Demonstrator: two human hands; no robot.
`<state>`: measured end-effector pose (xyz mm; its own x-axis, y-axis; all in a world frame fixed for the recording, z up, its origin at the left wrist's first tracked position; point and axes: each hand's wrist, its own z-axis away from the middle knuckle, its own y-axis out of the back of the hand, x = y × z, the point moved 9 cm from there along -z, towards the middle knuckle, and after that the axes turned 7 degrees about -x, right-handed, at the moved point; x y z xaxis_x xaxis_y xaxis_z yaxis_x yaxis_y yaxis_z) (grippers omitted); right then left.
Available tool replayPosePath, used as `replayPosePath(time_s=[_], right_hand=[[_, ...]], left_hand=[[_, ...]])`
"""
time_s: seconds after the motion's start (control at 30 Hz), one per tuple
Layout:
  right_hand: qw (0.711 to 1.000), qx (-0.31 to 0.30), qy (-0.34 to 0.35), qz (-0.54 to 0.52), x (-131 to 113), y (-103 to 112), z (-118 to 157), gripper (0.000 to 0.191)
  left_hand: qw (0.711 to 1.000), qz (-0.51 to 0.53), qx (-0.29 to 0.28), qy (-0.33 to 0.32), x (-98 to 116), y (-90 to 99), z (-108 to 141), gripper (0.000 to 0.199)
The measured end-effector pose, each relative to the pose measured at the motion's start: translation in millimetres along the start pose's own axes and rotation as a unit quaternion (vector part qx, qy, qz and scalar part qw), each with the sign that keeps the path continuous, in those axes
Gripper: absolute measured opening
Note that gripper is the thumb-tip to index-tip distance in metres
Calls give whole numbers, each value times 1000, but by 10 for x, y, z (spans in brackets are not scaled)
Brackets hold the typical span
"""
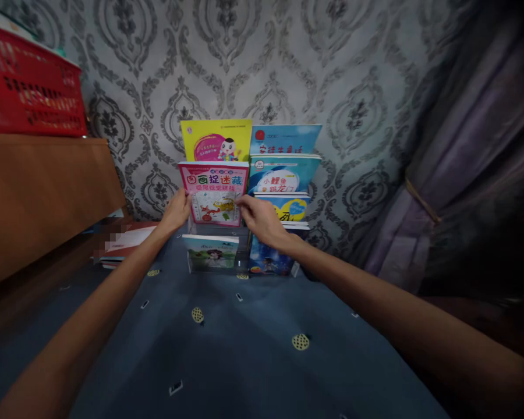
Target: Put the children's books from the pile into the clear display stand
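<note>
A pink picture book (218, 195) stands upright in the left column of a clear tiered rack (241, 265). My left hand (177, 210) grips its left edge, and my right hand (262, 218) pinches its right edge. Behind it rises a yellow book (236, 132); lower in front stands a green book (212, 255) with a figure on the cover. The right column holds a blue book (305, 135), a teal book (305, 171), a blue-and-yellow book (297, 209) and a dark blue book (273, 256), partly behind my right hand.
The rack stands on blue patterned cloth (244, 349) against a patterned wall (288, 75). At left, a red basket (35, 87) sits on a wooden cabinet (48, 192), with a stack of books (131, 238) beside it. A curtain (454, 157) hangs at right.
</note>
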<state>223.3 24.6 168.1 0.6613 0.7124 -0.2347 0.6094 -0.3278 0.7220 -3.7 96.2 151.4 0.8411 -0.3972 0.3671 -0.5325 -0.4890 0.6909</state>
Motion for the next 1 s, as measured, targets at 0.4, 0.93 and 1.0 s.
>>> replayPosePath(time_s=[0.4,0.93,1.0], right_hand=[[969,59,-139,-197,188,-434,1454,25],[950,-103,-182,-230,276,-1107,1971,27],[952,-106,-175,-226,257,-1099,1975,27]], left_hand=[[988,-79,-16,134,-977,-2,1226,39],[925,-307,-147,168,-1704,5,1796,56],[924,-305,-153,172,-1702,35,1802,55]])
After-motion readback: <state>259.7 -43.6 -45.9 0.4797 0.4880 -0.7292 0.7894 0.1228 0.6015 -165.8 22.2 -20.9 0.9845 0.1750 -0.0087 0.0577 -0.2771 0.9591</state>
